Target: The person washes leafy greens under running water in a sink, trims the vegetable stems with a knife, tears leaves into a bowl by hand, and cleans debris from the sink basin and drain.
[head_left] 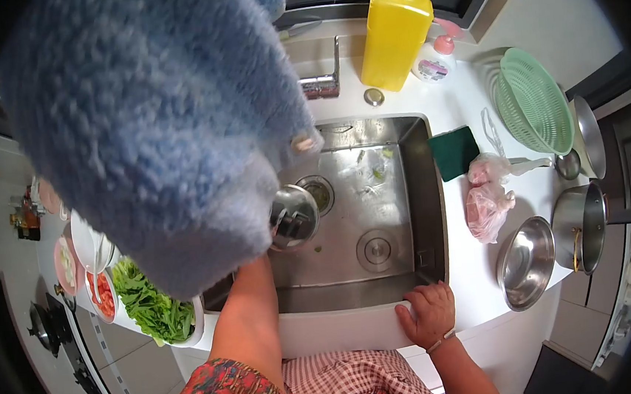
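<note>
Blue towel (154,128) is lifted in a left grip hidden behind it, closure undeterminable; right hand (428,314) is closed on sink rim (340,321), steel lid (293,217) just right of the left; drying is judged underway.

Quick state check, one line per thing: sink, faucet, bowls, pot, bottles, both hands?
sink: no standing water, food scraps on bottom
faucet: no water seen running
steel bowl: empty, tilted
pot: on its side, empty
yellow pump bottle: upright
green colander: leaning on edge
right hand: gripping the sink's front rim
left hand: hidden behind blue cloth
pot lid: at the cloth's edge
</note>
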Demonstrator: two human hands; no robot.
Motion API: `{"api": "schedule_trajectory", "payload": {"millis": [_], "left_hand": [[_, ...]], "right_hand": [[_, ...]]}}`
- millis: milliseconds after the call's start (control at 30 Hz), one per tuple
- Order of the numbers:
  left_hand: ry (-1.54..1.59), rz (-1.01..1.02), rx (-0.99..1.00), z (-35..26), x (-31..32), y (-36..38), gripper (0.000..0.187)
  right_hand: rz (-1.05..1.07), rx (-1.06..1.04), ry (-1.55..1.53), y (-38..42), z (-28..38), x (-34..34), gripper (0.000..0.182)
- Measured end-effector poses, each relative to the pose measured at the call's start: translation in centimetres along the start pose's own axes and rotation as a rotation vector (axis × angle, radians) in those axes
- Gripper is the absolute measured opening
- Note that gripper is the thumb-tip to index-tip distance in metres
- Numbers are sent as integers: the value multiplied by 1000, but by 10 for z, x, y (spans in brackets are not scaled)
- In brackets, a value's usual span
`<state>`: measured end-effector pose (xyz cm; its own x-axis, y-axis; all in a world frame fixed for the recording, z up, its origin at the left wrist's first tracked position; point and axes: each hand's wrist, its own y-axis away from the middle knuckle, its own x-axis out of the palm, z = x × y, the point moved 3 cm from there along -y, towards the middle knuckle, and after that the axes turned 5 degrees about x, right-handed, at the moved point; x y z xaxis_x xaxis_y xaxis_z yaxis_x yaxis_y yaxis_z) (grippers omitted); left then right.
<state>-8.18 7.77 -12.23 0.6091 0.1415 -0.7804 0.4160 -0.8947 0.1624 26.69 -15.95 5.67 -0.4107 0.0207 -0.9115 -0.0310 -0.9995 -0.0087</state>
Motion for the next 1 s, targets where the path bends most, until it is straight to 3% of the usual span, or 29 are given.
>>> {"api": "schedule_trajectory", "payload": {"millis": [233,667,1000], "left_hand": [[275,47,-93,-8,11,-21,30],[1267,211,-365,-55,46,-69,22],[1644,362,-430,-77,49,-77,17]], "right_hand": [[18,18,-25,-1,-2,-1,23],[-1,1,-54,-2,-5,-3,24],[-13,-29,6,1,1,1,23]]}}
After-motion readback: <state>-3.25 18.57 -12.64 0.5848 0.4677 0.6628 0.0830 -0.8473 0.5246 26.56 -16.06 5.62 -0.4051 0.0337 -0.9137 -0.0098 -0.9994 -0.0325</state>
